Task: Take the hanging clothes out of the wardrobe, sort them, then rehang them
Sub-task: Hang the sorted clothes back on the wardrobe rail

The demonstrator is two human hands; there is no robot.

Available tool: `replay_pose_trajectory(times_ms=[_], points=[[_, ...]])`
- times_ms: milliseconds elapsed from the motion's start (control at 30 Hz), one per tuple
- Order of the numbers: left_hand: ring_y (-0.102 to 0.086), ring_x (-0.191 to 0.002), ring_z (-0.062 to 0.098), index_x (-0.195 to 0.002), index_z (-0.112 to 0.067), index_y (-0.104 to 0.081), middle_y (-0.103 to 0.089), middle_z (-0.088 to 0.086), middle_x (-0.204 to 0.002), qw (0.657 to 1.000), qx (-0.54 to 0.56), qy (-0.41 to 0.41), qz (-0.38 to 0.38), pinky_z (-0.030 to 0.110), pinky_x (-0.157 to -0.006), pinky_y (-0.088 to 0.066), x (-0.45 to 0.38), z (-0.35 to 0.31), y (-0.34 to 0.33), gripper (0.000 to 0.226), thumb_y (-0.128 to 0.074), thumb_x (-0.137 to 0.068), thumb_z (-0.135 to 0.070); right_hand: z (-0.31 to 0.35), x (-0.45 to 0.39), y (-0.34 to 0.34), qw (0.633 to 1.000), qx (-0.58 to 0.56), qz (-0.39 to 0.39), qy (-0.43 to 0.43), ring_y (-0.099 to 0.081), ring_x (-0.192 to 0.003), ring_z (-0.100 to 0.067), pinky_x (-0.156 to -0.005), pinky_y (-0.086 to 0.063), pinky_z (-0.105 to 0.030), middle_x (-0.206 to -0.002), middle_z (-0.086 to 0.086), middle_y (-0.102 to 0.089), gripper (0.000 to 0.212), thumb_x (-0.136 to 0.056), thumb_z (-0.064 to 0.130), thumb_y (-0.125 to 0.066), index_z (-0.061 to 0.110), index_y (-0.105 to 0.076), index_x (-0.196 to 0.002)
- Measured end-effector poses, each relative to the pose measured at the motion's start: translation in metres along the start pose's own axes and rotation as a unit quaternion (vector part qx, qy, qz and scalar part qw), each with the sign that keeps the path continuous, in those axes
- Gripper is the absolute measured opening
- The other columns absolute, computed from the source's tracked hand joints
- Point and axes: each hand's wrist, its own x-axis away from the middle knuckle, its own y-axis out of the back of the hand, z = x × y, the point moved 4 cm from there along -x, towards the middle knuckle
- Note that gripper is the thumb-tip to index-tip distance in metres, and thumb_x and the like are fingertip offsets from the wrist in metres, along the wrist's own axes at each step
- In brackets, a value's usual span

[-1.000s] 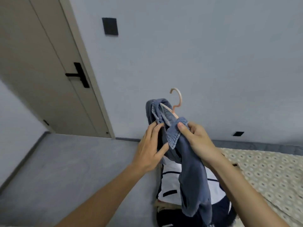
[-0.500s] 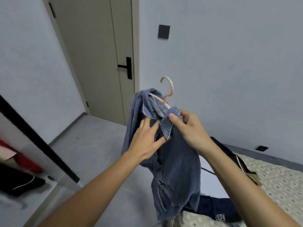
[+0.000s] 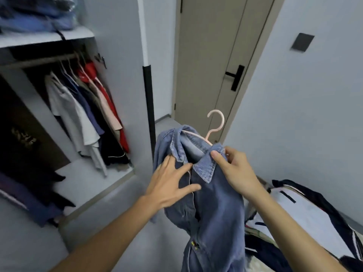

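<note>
A blue denim shirt (image 3: 214, 216) hangs on a pink hanger (image 3: 215, 125) in front of me. My right hand (image 3: 235, 171) pinches its collar together with the hanger's shoulder. My left hand (image 3: 169, 185) lies with spread, straight fingers against the shirt's front, just below the collar. At the left stands the open wardrobe (image 3: 119, 79). On its rail (image 3: 39, 60) hang several garments (image 3: 86, 116): white, navy, beige and red ones.
A pile of dark and white clothes (image 3: 306, 211) lies on the bed at the right. Folded blue clothes (image 3: 37, 16) sit on the wardrobe's top shelf. A closed beige door (image 3: 212, 61) is straight ahead, with grey floor before it.
My view has swung left from the wall and bed to the wardrobe. Both hands keep the denim shirt on its hanger; my left hand's fingers have spread flatter on it.
</note>
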Motion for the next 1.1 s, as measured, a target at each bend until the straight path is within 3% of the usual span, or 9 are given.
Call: replay_pose_trajectory(times_ms=[67, 167, 267, 467, 600, 733, 867, 933, 1100], points=[[-0.040, -0.133, 0.024, -0.142, -0.041, -0.050, -0.040, 0.000, -0.138, 0.999, -0.012, 0.033, -0.009, 0.043, -0.103, -0.046, 0.019, 0.021, 0.011, 0.075, -0.043, -0.086, -0.091, 0.006, -0.005, -0.028, 0.999, 0.039, 0.008, 0.022, -0.049, -0.066, -0.010, -0.070, -0.050, -0.052, -0.075, -0.015, -0.064, 0.059, -0.090, 0.067, -0.056, 0.009, -0.060, -0.080], [-0.041, -0.130, 0.022, -0.137, -0.040, -0.053, -0.041, 0.000, -0.133, 0.995, -0.044, 0.084, -0.032, 0.036, -0.093, -0.044, 0.041, 0.051, 0.033, 0.075, -0.041, -0.085, -0.092, 0.014, -0.016, -0.068, 0.995, 0.076, 0.029, 0.055, -0.047, -0.061, -0.017, -0.064, -0.046, -0.046, -0.068, -0.009, -0.059, 0.052, -0.099, 0.054, -0.061, 0.007, -0.054, -0.076], [-0.041, -0.131, 0.020, -0.135, -0.040, -0.054, -0.042, 0.000, -0.137, 0.988, -0.066, 0.130, -0.052, 0.036, -0.096, -0.044, 0.061, 0.078, 0.059, 0.072, -0.043, -0.085, -0.090, 0.027, -0.031, -0.111, 0.993, 0.065, 0.063, 0.078, -0.050, -0.061, -0.022, -0.060, -0.042, -0.042, -0.062, -0.003, -0.058, 0.047, -0.100, 0.047, -0.064, 0.009, -0.053, -0.074], [-0.046, -0.126, 0.024, -0.134, -0.033, -0.056, -0.048, 0.005, -0.138, 0.970, -0.129, 0.180, -0.099, 0.040, -0.096, -0.048, 0.091, 0.143, 0.112, 0.067, -0.048, -0.091, -0.084, 0.081, -0.068, -0.204, 0.977, 0.038, 0.139, 0.155, -0.052, -0.061, -0.016, -0.058, -0.038, -0.039, -0.061, 0.005, -0.053, 0.045, -0.100, 0.045, -0.064, 0.016, -0.047, -0.071], [-0.049, -0.125, 0.025, -0.128, -0.031, -0.056, -0.050, 0.006, -0.134, 0.953, -0.174, 0.211, -0.130, 0.038, -0.086, -0.049, 0.099, 0.181, 0.143, 0.062, -0.048, -0.093, -0.082, 0.118, -0.090, -0.251, 0.961, 0.079, 0.158, 0.212, -0.050, -0.059, -0.010, -0.052, -0.028, -0.029, -0.062, 0.005, -0.053, 0.046, -0.101, 0.051, -0.059, 0.020, -0.042, -0.072], [-0.047, -0.128, 0.026, -0.129, -0.033, -0.053, -0.049, 0.006, -0.137, 0.935, -0.184, 0.265, -0.145, 0.039, -0.086, -0.053, 0.108, 0.230, 0.166, 0.064, -0.043, -0.093, -0.085, 0.152, -0.111, -0.302, 0.951, 0.074, 0.194, 0.229, -0.053, -0.062, -0.012, -0.053, -0.032, -0.032, -0.066, 0.006, -0.056, 0.042, -0.102, 0.052, -0.057, 0.022, -0.045, -0.076], [-0.049, -0.120, 0.024, -0.125, -0.030, -0.057, -0.050, 0.005, -0.130, 0.932, -0.186, 0.263, -0.167, 0.032, -0.079, -0.044, 0.109, 0.288, 0.193, 0.062, -0.047, -0.094, -0.082, 0.183, -0.138, -0.357, 0.947, 0.058, 0.206, 0.238, -0.053, -0.061, -0.008, -0.053, -0.032, -0.030, -0.065, 0.006, -0.056, 0.040, -0.102, 0.047, -0.060, 0.020, -0.047, -0.075], [-0.050, -0.123, 0.023, -0.128, -0.031, -0.056, -0.049, 0.004, -0.133, 0.933, -0.176, 0.265, -0.170, 0.034, -0.082, -0.047, 0.105, 0.324, 0.205, 0.063, -0.047, -0.093, -0.083, 0.197, -0.156, -0.386, 0.948, 0.051, 0.203, 0.240, -0.053, -0.059, -0.009, -0.053, -0.035, -0.029, -0.064, 0.006, -0.055, 0.040, -0.101, 0.047, -0.061, 0.022, -0.046, -0.073], [-0.043, -0.137, 0.018, -0.139, -0.037, -0.049, -0.041, -0.004, -0.150, 0.944, -0.111, 0.273, -0.152, 0.039, -0.092, -0.053, 0.089, 0.422, 0.227, 0.068, -0.046, -0.091, -0.084, 0.227, -0.202, -0.466, 0.953, 0.046, 0.195, 0.227, -0.059, -0.064, -0.016, -0.064, -0.051, -0.044, -0.068, 0.005, -0.060, 0.040, -0.101, 0.050, -0.061, 0.021, -0.049, -0.076]])
